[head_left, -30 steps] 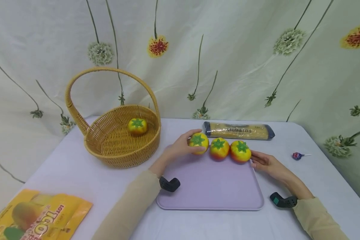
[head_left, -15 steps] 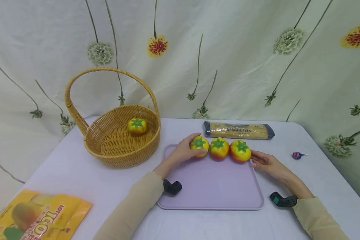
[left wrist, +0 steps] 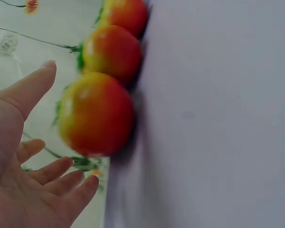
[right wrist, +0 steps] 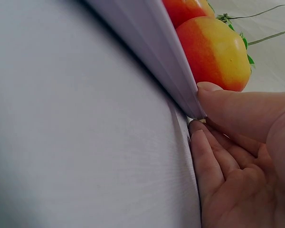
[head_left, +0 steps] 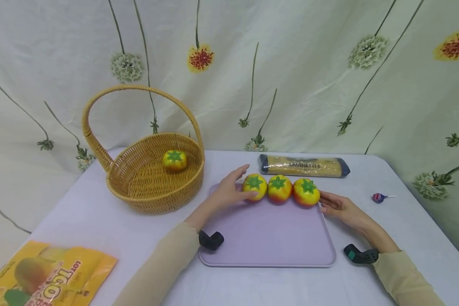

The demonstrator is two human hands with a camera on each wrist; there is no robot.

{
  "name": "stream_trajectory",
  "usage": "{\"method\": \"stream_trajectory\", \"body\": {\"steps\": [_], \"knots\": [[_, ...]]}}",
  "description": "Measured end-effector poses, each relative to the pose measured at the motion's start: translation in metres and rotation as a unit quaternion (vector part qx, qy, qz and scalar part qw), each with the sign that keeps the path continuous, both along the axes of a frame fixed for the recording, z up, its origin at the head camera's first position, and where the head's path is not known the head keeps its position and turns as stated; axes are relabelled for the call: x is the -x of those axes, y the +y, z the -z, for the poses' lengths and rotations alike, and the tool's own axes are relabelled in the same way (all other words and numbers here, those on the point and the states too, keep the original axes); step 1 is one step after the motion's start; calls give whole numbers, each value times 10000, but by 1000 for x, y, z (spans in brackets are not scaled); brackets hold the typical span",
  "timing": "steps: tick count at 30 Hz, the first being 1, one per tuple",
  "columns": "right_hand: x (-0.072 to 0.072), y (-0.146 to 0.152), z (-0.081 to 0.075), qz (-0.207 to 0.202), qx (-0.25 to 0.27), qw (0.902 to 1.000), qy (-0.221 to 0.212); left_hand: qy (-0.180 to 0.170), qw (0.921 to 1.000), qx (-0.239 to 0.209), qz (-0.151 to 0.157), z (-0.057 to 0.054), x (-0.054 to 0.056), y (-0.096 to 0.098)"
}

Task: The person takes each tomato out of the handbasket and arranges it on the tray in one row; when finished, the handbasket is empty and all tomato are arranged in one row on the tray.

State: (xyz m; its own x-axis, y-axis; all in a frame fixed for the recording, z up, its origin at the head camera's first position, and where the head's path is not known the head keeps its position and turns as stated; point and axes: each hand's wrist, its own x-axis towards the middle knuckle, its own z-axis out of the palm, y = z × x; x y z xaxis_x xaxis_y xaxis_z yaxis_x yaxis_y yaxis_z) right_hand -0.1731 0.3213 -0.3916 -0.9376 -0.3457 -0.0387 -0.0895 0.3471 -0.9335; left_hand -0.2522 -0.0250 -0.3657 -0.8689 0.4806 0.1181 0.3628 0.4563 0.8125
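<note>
Three red-and-yellow tomatoes with green star-shaped tops stand in a row along the far edge of a lilac tray point(head_left: 271, 238). My left hand point(head_left: 229, 191) is beside the left tomato point(head_left: 254, 187), fingers spread and holding nothing. The left wrist view shows a gap between its palm and that tomato point(left wrist: 97, 114). To the right sit the middle tomato point(head_left: 279, 189) and the right tomato point(head_left: 306, 192). My right hand point(head_left: 346, 211) holds the tray's far right corner; in the right wrist view its thumb point(right wrist: 242, 107) lies on the rim and its fingertips reach the corner.
A wicker basket point(head_left: 118, 187) with a tall handle stands at the left, another tomato point(head_left: 174, 160) inside. A spaghetti packet point(head_left: 304, 165) lies behind the tray. A lollipop point(head_left: 378, 198) is at the right, a yellow mango-printed bag point(head_left: 57, 272) at the front left.
My left hand has lowered the left tomato onto the tray beside the other two, then let go and drawn back to the left. My right hand has stayed put.
</note>
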Motion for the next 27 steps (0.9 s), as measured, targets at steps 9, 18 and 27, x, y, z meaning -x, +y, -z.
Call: {"method": "stream_trajectory", "body": {"steps": [9, 18, 27], "knots": [[-2, -1, -1, 34, -25, 10000, -66, -125, 9945, -966, -382, -62, -16, -62], [0, 1, -7, 51, -106, 9999, 14, 2, 9801, -1392, -1415, -97, -7, -141], [-1, 0, -2, 82, -180, 9998, -85, -172, 9725, -1360, -1883, -91, 30, -165]]}}
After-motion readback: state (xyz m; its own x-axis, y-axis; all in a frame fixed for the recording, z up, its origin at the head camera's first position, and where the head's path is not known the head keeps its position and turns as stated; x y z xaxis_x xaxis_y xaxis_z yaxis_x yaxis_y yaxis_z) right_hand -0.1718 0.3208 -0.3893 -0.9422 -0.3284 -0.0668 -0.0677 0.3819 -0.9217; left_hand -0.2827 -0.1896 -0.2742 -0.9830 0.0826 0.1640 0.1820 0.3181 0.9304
